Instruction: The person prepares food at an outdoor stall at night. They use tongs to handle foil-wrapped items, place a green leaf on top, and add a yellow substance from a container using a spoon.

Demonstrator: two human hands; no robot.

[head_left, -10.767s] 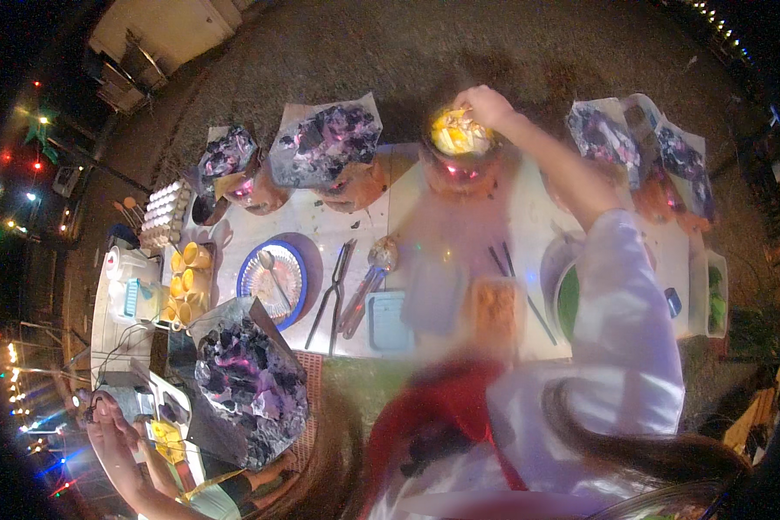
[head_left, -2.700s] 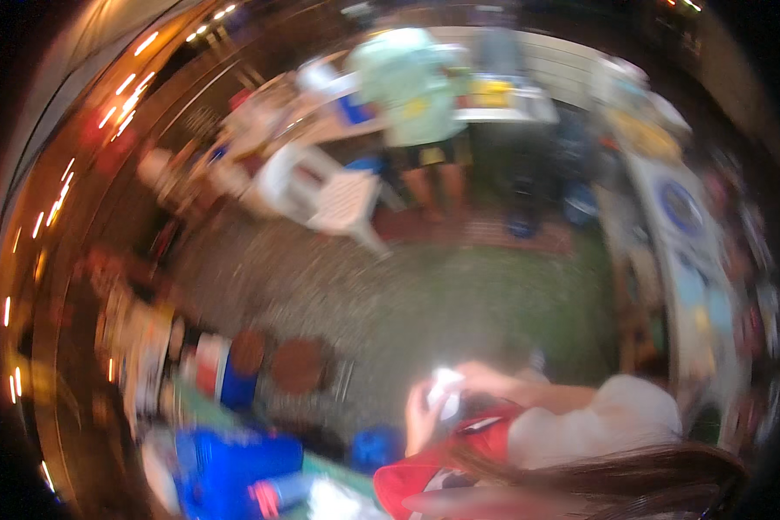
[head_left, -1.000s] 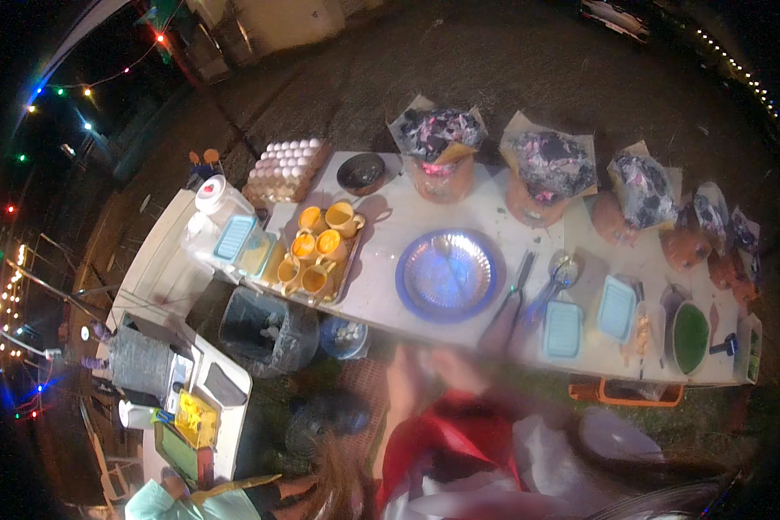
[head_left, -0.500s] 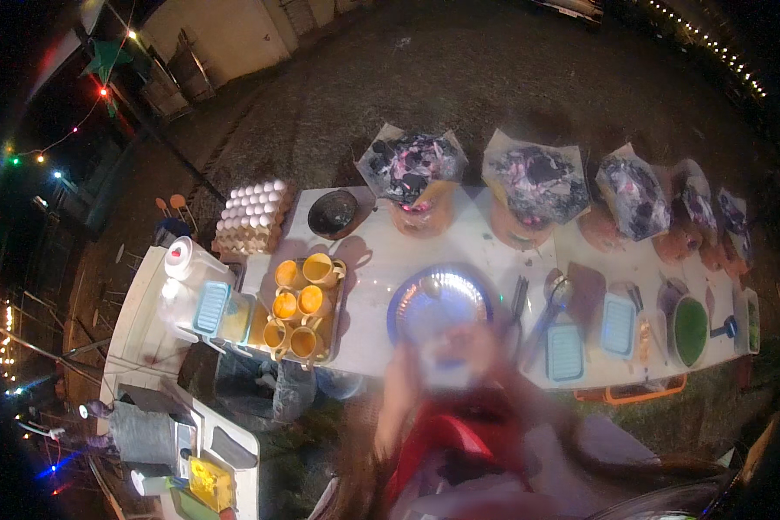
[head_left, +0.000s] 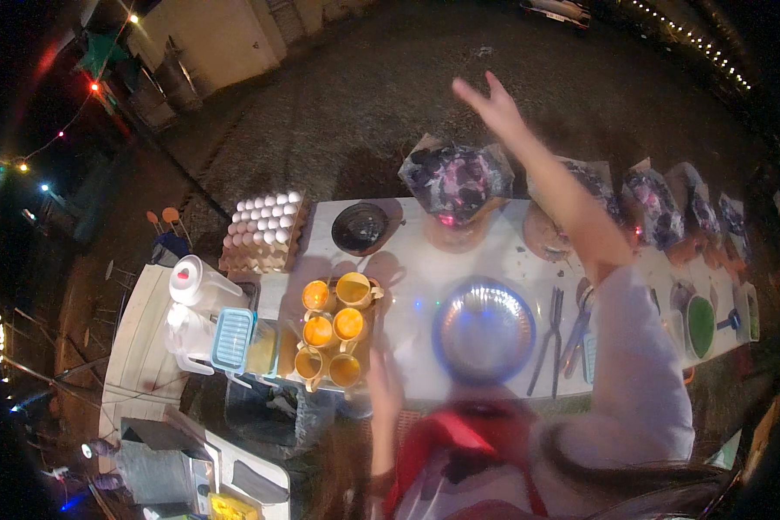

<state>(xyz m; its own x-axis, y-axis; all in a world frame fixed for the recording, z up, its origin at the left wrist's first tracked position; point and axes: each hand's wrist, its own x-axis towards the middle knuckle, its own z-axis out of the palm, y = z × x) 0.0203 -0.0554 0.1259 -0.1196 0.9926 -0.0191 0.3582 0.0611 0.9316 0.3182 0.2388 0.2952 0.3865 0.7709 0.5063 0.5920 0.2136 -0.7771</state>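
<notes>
My right hand (head_left: 494,108) is raised at the end of an outstretched arm, beyond the table's far edge. Its thumb and fingers are apart, and it holds nothing. Below, my left hand (head_left: 384,386) is blurred at the near table edge, beside a tray of several mugs (head_left: 347,324) with orange-yellow contents. Its fingers look stretched out with nothing visible in them. Between my arms lies a round, shiny metal plate (head_left: 484,331) with a bluish rim. Tongs (head_left: 549,342) rest to its right. My right forearm passes over a clay stove (head_left: 546,234) and hides part of it.
Glowing charcoal (head_left: 459,180) fills a leaf-lined clay stove, one of several along the far edge. A dark pan (head_left: 360,229) and an egg tray (head_left: 264,225) stand left. Farther left are a white pitcher (head_left: 201,279) and a blue-lidded container (head_left: 233,340). A green-filled bowl (head_left: 700,327) is at right.
My hands have separated from over the metal plate. The right swung up and away past the stoves; the left moved left toward the mugs. The view has shifted, moving the table slightly right.
</notes>
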